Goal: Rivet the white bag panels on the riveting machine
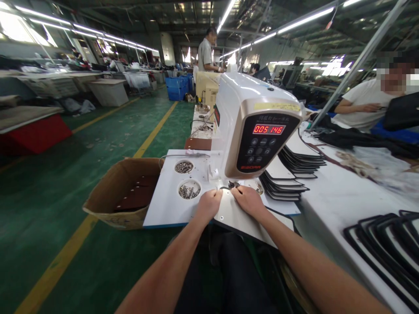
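A white panel with black edging point(234, 209) lies under the head of a riveting machine point(232, 113), whose red display reads 005146. My left hand point(210, 203) grips the panel's left edge, fingers curled over it. On the far right part of the panel, my right hand point(249, 199) is closed with its fingertips close to the dark metal tooling point(233, 185). Small metal studs show along the panel near its left side. Left of my hands, two round cups of metal rivets, a nearer cup point(189, 189) and a farther cup point(183, 167), are set into the white machine table point(165, 205).
A cardboard box point(131, 220) with brown pieces stands at the left of the machine table. Stacked black-edged panels point(284, 185) sit to the right, with another stack point(382, 244) nearer. Co-workers are at the back point(205, 52) and right point(363, 102).
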`<action>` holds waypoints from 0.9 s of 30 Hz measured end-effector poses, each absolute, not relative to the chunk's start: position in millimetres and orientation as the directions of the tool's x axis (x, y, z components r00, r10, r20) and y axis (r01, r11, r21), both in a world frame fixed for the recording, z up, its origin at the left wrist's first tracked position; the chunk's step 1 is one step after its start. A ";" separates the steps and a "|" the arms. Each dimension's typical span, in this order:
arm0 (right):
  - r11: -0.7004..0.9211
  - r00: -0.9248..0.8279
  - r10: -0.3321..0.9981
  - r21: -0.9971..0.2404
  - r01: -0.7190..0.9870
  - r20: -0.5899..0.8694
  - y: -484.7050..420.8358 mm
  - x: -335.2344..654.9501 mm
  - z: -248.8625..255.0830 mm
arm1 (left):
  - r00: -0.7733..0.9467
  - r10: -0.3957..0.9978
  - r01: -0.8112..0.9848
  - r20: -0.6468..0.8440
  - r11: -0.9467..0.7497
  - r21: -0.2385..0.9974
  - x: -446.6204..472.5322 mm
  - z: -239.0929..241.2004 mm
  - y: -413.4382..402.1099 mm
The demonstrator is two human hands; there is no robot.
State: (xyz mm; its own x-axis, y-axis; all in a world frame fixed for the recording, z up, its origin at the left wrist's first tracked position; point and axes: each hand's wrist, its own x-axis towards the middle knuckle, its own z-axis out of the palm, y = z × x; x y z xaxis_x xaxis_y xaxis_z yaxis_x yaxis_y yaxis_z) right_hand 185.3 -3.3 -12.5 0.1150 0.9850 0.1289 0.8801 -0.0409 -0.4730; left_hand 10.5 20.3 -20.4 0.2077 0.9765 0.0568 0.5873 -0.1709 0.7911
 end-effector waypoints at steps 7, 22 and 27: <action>-0.040 0.123 0.988 -0.602 0.798 0.098 -5.2 185.6 -14.2 | 0.247 0.969 0.570 0.018 -0.160 0.806 8.9 -12.8 24.0; 0.265 0.161 0.839 -0.650 0.712 0.519 -82.1 170.6 -20.5 | 0.384 0.921 0.518 0.074 -0.280 0.808 -19.0 3.0 -42.0; 0.296 -0.068 0.892 -0.465 0.834 0.446 -68.3 173.8 -0.9 | 0.554 0.825 0.493 0.110 -0.432 0.755 -4.9 15.5 -28.2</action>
